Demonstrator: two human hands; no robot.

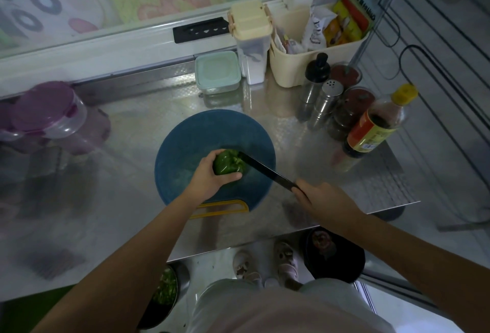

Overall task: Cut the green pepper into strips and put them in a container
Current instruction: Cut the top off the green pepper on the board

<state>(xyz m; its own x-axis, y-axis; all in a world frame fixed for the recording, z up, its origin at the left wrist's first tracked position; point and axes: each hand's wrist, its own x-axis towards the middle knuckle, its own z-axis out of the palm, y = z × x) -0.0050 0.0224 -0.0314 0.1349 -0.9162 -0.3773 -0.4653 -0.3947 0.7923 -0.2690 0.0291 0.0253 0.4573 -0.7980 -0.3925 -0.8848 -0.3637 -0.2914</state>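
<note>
Green pepper (pixel 228 165) sits mid-way on the blue board (pixel 185 131), the left hand (pixel 209 180) curling its fingers (pixel 208 159) and thumb round it. The right hand (pixel 322 197) is clenched on a black knife (pixel 265 171) whose tip meets the pepper's right side. It looks light, hollow and glossy enough to roll, so hold it on the side away from the blade. The board lies on a shiny steel table (pixel 127 126), with bottles crowded to the board's right.

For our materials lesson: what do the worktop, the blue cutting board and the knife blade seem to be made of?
Worktop: likely stainless steel, shiny; it mirrors the box.
Cutting board: probably plastic, matt; even blue, no grain.
Knife blade: dark, dull; coated metal or ceramic, cannot tell.
</note>
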